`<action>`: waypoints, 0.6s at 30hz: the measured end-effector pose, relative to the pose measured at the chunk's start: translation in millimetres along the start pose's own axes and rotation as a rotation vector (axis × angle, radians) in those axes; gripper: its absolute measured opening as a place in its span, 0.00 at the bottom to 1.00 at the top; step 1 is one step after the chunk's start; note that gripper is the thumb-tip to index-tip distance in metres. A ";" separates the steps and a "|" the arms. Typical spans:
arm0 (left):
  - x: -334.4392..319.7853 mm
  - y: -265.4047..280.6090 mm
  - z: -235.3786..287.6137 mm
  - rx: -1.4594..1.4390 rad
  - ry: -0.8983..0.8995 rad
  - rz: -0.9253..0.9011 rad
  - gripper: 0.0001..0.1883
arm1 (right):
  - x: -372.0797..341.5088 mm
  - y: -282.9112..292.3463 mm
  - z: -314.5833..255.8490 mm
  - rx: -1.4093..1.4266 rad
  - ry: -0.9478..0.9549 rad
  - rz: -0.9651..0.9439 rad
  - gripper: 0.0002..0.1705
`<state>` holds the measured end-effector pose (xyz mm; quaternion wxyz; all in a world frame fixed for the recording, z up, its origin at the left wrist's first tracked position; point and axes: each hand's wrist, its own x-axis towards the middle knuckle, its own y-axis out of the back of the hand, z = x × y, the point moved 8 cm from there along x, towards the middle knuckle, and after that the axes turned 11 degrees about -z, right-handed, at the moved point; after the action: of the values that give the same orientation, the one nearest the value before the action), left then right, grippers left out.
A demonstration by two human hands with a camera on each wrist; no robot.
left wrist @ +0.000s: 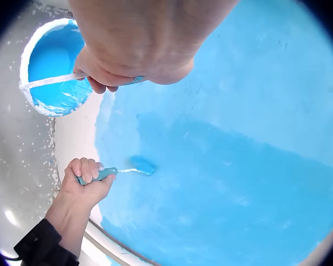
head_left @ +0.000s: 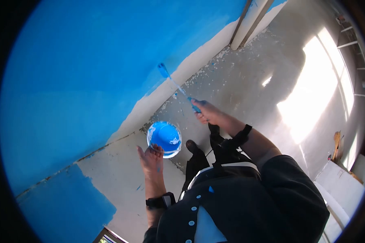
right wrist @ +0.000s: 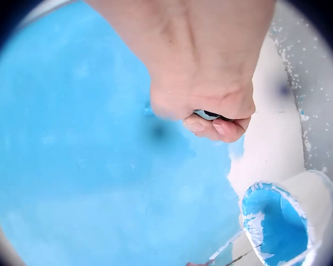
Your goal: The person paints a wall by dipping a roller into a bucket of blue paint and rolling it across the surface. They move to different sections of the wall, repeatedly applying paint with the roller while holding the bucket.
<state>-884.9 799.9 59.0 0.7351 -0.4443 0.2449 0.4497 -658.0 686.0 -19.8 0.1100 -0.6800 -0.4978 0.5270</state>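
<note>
Here, bucket [left wrist: 26,62] of blue paint [left wrist: 54,57] in left hand [head_left: 152,162]

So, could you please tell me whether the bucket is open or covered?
The bucket is open: nothing covers its top, and blue paint shows inside it.

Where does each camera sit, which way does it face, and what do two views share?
Head: worn on the head, facing forward and down at the blue-painted wall, bucket and floor; both hands, forearms, torso and legs show.
Left wrist: faces past the left hand to bucket and wall; the right hand shows too.
Right wrist: faces past the right hand to wall and bucket.
Shared: head and left wrist both show the roller.
</note>
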 end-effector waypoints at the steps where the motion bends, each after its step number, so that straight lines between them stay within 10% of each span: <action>1: 5.7 0.3 0.2 -0.026 -0.010 -0.037 0.33 | -18.1 5.6 -5.9 -0.090 -0.017 0.037 0.26; 7: 16.2 -15.9 -2.5 0.023 -0.083 -0.021 0.34 | -123.7 -10.7 -45.6 -1.491 0.062 0.263 0.17; 18: 14.7 -28.9 -7.3 0.176 -0.079 -0.079 0.35 | -64.4 -111.1 4.5 -2.163 0.144 0.087 0.06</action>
<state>-852.2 794.2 56.9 0.7976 -0.3694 0.2366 0.4140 -720.8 686.7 92.3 -0.5376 -0.4633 -0.6664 -0.2284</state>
